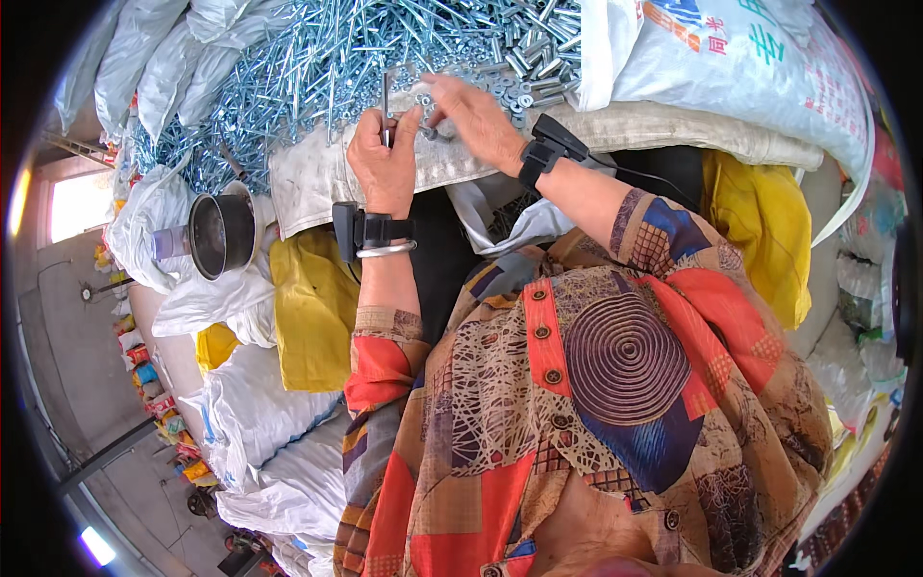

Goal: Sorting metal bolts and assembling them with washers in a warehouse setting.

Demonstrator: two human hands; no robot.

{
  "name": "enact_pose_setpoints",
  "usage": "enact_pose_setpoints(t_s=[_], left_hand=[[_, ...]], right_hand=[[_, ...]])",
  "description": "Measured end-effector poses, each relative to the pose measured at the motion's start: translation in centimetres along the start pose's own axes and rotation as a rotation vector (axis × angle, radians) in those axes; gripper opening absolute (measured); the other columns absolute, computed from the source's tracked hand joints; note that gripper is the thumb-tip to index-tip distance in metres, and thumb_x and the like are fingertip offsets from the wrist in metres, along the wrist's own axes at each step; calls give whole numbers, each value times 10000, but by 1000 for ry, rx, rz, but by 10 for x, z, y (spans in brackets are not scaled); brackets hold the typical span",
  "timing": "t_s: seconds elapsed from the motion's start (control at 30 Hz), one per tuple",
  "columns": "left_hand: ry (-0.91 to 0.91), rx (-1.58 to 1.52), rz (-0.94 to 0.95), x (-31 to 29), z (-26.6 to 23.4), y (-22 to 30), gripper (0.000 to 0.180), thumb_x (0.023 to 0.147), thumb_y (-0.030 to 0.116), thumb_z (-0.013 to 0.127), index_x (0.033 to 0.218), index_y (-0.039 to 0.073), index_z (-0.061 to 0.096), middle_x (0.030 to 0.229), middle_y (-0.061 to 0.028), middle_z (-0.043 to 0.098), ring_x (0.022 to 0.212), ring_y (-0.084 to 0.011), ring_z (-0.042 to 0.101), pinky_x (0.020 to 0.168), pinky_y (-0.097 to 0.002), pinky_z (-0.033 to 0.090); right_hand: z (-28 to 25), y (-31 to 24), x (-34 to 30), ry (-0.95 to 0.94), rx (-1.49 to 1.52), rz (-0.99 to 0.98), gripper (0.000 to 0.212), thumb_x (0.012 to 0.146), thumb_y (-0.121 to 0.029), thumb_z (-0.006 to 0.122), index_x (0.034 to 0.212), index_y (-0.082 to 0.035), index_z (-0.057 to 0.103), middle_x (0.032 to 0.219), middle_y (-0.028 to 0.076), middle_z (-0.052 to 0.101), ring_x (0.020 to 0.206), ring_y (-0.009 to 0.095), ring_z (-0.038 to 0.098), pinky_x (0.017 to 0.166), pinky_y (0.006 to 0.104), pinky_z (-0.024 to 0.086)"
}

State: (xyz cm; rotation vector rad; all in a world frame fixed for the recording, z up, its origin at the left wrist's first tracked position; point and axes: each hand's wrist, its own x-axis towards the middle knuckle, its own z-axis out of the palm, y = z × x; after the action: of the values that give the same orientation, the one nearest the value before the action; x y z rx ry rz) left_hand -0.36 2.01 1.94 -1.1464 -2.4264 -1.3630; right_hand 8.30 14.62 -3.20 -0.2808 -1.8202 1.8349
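Note:
My left hand [383, 165] is closed round a long thin metal bolt [386, 96], which stands upright between thumb and fingers. To its right, my right hand [479, 120] reaches over small nuts and washers, fingers stretched toward the left and apart from the thumb. Small nuts [424, 100] lie between the two hands, close to the right fingertips. Flat round washers [510, 93] are scattered just beyond the right hand. A big heap of shiny bolts [288, 82] spreads out in front of both hands, with short metal sleeves [534, 60] at its right side.
A pale cloth edge [308, 178] runs along the heap's near side. White printed sacking [731, 67] lies at the right. On the left stand a dark metal pot [210, 238] and white sacks [260, 399]. Yellow cloth [308, 308] hangs below my left forearm.

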Motion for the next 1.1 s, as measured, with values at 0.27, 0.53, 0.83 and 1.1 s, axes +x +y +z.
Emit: enact_pose_setpoints(t_s=[0.27, 0.53, 0.83, 1.1], left_hand=[[11, 0, -48, -2, -6, -1, 390, 833, 252, 790, 712, 26, 496, 607, -62, 551, 547, -148, 446, 532, -321, 395], [6, 71, -74, -5, -14, -5, 366, 847, 283, 777, 755, 9, 553, 630, -60, 562, 573, -139, 451, 541, -326, 391], [23, -143, -214, -6, -16, -19, 247, 914, 222, 715, 784, 55, 589, 617, 24, 507, 513, -64, 400, 483, -240, 315], [59, -1114, -584, -19, -14, -23, 185, 976, 198, 628, 878, 43, 600, 600, 34, 455, 479, -39, 348, 437, -213, 266]], right_hand=[[2, 15, 12, -41, 10, -67, 598, 1019, -460, 424, 1391, 6, 473, 921, 126, 673, 870, 229, 642, 815, 358, 494], [7, 7, 9, 16, -6, 51, 636, 1019, -522, 407, 1387, -7, 471, 967, 110, 641, 898, 180, 617, 875, 331, 473], [8, 7, 9, -16, -53, -53, 499, 995, -471, 486, 1204, -32, 599, 785, 128, 609, 785, 256, 620, 750, 380, 483], [16, -24, -19, -545, 779, 798, 417, 1024, -434, 478, 942, -44, 602, 655, -14, 425, 522, 84, 309, 504, 239, 271]])
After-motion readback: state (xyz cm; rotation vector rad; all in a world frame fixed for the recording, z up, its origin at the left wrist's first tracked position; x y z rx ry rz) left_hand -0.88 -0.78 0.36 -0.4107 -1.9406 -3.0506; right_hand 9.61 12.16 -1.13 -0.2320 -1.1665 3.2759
